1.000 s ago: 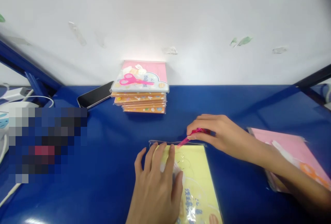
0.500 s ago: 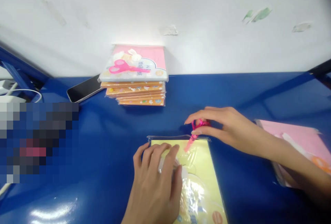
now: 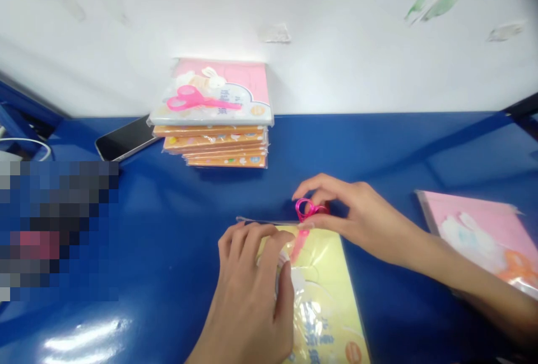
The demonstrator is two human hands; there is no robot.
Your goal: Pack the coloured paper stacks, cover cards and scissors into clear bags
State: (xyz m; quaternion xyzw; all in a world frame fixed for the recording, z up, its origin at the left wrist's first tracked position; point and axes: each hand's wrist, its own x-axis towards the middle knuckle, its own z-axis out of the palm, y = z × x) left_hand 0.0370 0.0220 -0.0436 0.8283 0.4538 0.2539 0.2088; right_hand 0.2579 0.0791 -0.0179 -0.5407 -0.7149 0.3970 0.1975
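A yellow booklet [image 3: 332,285] in a clear plastic sleeve lies at the bottom centre. My left hand [image 3: 256,285] rests over its left part, fingers curled around a small whitish roll-like item [image 3: 283,257], mostly hidden beneath them. Pink scissors [image 3: 302,229] are pinched by the handles between the thumb and fingers of my right hand [image 3: 332,207]. The scissors' blades point down to the left, over the upper part of the yellow booklet, close to my left fingers.
A stack of wrapped booklets [image 3: 214,145] stands by the wall, with pink scissors [image 3: 202,101] on top. A phone [image 3: 126,139] lies left of it. A pink booklet [image 3: 483,224] with orange scissors [image 3: 519,266] lies at right. Blurred blocks cover the left side.
My right hand has moved slightly left with the pink scissors, bringing the blades nearer my left hand. My left fingers have curled closer round the whitish item. The camera view has shifted a little.
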